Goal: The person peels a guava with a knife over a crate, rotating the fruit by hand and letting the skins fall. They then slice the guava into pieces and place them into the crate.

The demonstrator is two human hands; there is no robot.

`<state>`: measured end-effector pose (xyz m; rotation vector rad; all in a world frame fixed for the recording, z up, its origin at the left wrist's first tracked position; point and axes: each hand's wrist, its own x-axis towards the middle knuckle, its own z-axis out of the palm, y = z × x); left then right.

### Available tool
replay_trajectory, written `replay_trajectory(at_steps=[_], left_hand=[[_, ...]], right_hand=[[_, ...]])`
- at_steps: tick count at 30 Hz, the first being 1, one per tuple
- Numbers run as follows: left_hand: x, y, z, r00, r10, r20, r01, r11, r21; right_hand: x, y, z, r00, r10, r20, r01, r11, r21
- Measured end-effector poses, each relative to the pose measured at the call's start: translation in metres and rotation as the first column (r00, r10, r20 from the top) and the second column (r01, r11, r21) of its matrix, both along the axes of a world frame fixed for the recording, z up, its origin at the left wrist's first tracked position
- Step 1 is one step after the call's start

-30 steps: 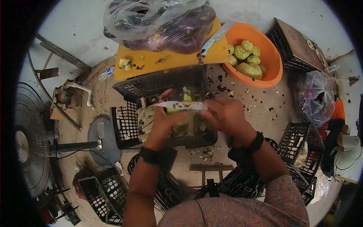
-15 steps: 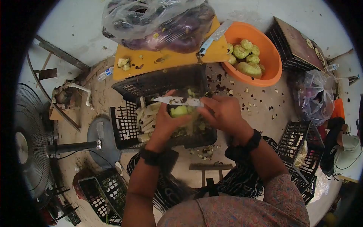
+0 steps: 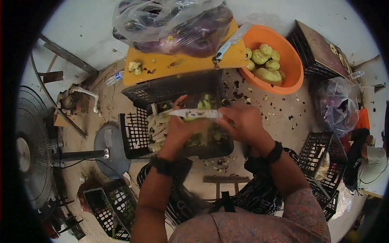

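Observation:
My right hand is closed round the handle of a kitchen knife, its speckled blade lying level and pointing left. Under the blade, my left hand curls round a pale green peeled vegetable, mostly hidden by the knife and fingers. Both hands are blurred and sit above a black plastic crate. Inside the crate, long pale pieces lie at the left and green scraps fill the right.
Behind the crate, a yellow board bears bagged purple eggplants and a second knife. An orange basin holds several peeled green vegetables. Scraps litter the floor; a fan stands left, more crates right.
The knife has turned from tilted to level and shifted slightly right over the vegetable, covering more of it. My left hand has turned slightly. The whole view has shifted a little.

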<state>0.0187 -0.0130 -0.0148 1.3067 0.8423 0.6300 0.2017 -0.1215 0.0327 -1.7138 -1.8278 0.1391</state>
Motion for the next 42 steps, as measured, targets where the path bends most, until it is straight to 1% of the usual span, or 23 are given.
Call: replay_trajectory(at_steps=[2, 6, 8, 9, 11, 12, 16, 18, 20, 24, 26, 27, 29, 33, 35, 37, 39, 40, 41, 42], left_hand=[[-0.001, 0.002, -0.01, 0.994, -0.003, 0.109, -0.003, 0.998, 0.055], [0.0, -0.002, 0.005, 0.998, -0.018, 0.066, 0.016, 0.999, 0.032], [0.002, -0.004, 0.006, 0.992, -0.011, 0.128, 0.015, 0.999, -0.03], [0.003, -0.004, 0.005, 0.992, -0.012, 0.128, 0.015, 0.999, -0.03], [0.003, -0.001, 0.0, 0.996, -0.018, 0.087, 0.009, 0.995, 0.097], [0.003, -0.001, -0.002, 0.996, -0.018, 0.087, 0.009, 0.995, 0.097], [0.003, -0.003, 0.001, 0.995, -0.026, 0.092, 0.024, 0.999, 0.023], [0.001, -0.003, 0.0, 0.994, -0.026, 0.107, 0.028, 1.0, -0.012], [-0.001, -0.002, -0.007, 0.998, -0.069, 0.014, 0.067, 0.988, 0.14], [0.002, -0.007, 0.007, 0.998, -0.054, 0.033, 0.051, 0.993, 0.107], [0.004, -0.009, 0.015, 0.999, -0.035, 0.026, 0.035, 0.999, 0.024], [0.004, -0.01, 0.014, 0.999, -0.035, 0.026, 0.035, 0.999, 0.024], [0.005, -0.011, 0.011, 0.999, -0.023, -0.046, 0.031, 0.984, 0.178], [0.005, -0.011, 0.011, 0.995, -0.031, -0.095, 0.048, 0.982, 0.181], [0.006, -0.012, 0.012, 0.962, -0.015, -0.274, 0.143, 0.88, 0.454], [0.007, -0.014, 0.005, 0.965, -0.021, -0.261, 0.133, 0.898, 0.42], [0.007, -0.014, 0.004, 0.969, -0.022, -0.248, 0.12, 0.913, 0.389], [0.007, -0.013, 0.007, 0.977, -0.053, -0.205, 0.111, 0.953, 0.28], [0.007, -0.011, 0.008, 0.984, -0.077, -0.158, 0.104, 0.98, 0.168], [0.007, -0.01, 0.008, 0.985, -0.074, -0.158, 0.101, 0.98, 0.169]], right_hand=[[0.001, -0.004, -0.001, 1.0, 0.011, 0.013, -0.011, 1.0, -0.005], [0.002, -0.007, -0.001, 0.999, 0.036, 0.037, -0.036, 0.999, 0.002], [0.004, -0.008, 0.0, 0.999, 0.031, 0.044, -0.031, 1.0, -0.001], [0.004, -0.008, 0.0, 0.998, 0.029, 0.051, -0.029, 1.0, -0.002], [0.003, -0.008, 0.001, 0.998, 0.024, 0.053, -0.024, 1.0, 0.0], [0.003, -0.008, 0.0, 0.998, 0.021, 0.055, -0.021, 1.0, 0.003], [0.002, -0.007, 0.001, 0.998, 0.022, 0.06, -0.022, 1.0, 0.007], [0.003, -0.006, -0.001, 0.995, 0.012, 0.099, -0.019, 0.997, 0.069], [0.003, -0.006, -0.001, 0.994, 0.013, 0.109, -0.02, 0.998, 0.066], [0.002, -0.005, -0.002, 0.992, 0.012, 0.128, -0.019, 0.998, 0.057], [-0.001, -0.004, -0.003, 0.994, 0.007, 0.111, -0.012, 0.999, 0.047], [-0.002, -0.003, -0.003, 0.996, 0.002, 0.094, -0.005, 0.999, 0.037], [-0.003, -0.002, -0.003, 0.995, 0.001, 0.102, -0.005, 0.999, 0.04], [-0.005, 0.0, -0.006, 0.993, -0.027, 0.113, 0.025, 0.999, 0.022], [-0.005, 0.004, -0.003, 0.991, -0.054, 0.12, 0.056, 0.998, -0.013], [-0.004, 0.005, -0.002, 0.989, -0.079, 0.128, 0.086, 0.995, -0.049], [-0.002, 0.006, -0.001, 0.994, -0.071, 0.083, 0.076, 0.996, -0.055], [-0.002, 0.006, -0.002, 0.994, -0.071, 0.083, 0.076, 0.996, -0.054], [0.0, 0.005, -0.004, 0.995, -0.05, 0.084, 0.05, 0.999, 0.006], [0.001, 0.004, -0.005, 0.996, -0.028, 0.087, 0.022, 0.998, 0.065]])
